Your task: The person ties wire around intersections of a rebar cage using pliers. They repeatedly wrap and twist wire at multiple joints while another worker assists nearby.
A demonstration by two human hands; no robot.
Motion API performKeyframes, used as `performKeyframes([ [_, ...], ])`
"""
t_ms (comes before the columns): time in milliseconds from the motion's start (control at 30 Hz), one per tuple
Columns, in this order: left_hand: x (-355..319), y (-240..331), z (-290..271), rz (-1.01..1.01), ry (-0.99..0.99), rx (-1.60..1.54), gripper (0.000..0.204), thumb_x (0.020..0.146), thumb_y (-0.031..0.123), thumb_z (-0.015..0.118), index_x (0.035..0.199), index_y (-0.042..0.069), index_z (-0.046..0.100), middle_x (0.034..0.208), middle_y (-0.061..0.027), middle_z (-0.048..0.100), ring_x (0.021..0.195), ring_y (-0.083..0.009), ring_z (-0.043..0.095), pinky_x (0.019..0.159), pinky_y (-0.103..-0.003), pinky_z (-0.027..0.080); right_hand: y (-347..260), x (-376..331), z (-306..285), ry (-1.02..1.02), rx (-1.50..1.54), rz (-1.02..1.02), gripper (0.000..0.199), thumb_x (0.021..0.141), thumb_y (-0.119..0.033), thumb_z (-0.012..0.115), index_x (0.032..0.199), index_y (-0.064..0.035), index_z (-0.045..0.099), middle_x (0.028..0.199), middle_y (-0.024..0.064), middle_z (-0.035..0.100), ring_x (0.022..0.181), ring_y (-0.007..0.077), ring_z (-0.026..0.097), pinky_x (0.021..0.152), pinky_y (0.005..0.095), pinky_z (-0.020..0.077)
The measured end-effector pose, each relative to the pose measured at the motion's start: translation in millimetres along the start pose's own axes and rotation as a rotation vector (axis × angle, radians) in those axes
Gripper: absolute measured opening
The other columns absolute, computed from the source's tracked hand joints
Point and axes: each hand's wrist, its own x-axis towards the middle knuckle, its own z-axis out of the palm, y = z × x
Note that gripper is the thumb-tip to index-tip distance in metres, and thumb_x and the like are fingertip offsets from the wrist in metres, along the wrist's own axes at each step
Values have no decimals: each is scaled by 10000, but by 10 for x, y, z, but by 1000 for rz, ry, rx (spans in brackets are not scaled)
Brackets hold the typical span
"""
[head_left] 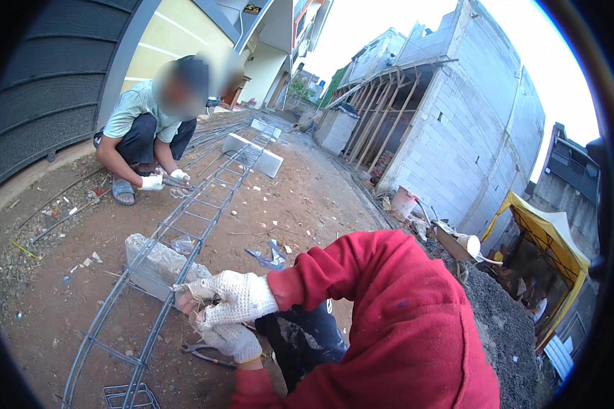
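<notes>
A long rebar cage of lengthwise bars tied to rectangular stirrups runs from the near left to the far middle. It rests on concrete blocks, the nearest a rough grey block. Beside this block and the cage's right bar, my right hand, in a white knitted glove, has its fingers curled into a pinch. Directly under it is my gloved left hand, its fingers bent and partly covered. What either hand grips is too small to make out. Pincers lie on the soil by my left hand.
Across the cage a person in white gloves squats, holding a tool near the bars. A pale block supports the cage farther off. Loose stirrups lie near left; gravel and a wheelbarrow are to the right.
</notes>
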Motion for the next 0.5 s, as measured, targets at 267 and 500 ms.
performKeyframes([
  [267, 454, 1098, 129, -121, -217, -104, 470, 1008, 275, 499, 1393, 17, 418, 1259, -111, 531, 1157, -196, 538, 950, -348, 454, -723, 255, -210, -75, -340, -417, 562, 923, -263, 610, 1432, -104, 432, 1111, 101, 661, 994, 205, 659, 879, 339, 509],
  [500, 472, 1577, -327, -194, -344, 264, 379, 984, 208, 532, 1299, -1, 509, 932, -19, 595, 713, -57, 548, 578, -204, 447, -669, 239, -64, -121, -191, -371, 617, 913, -298, 666, 1450, -106, 431, 1234, 57, 659, 1036, 183, 670, 885, 321, 510],
])
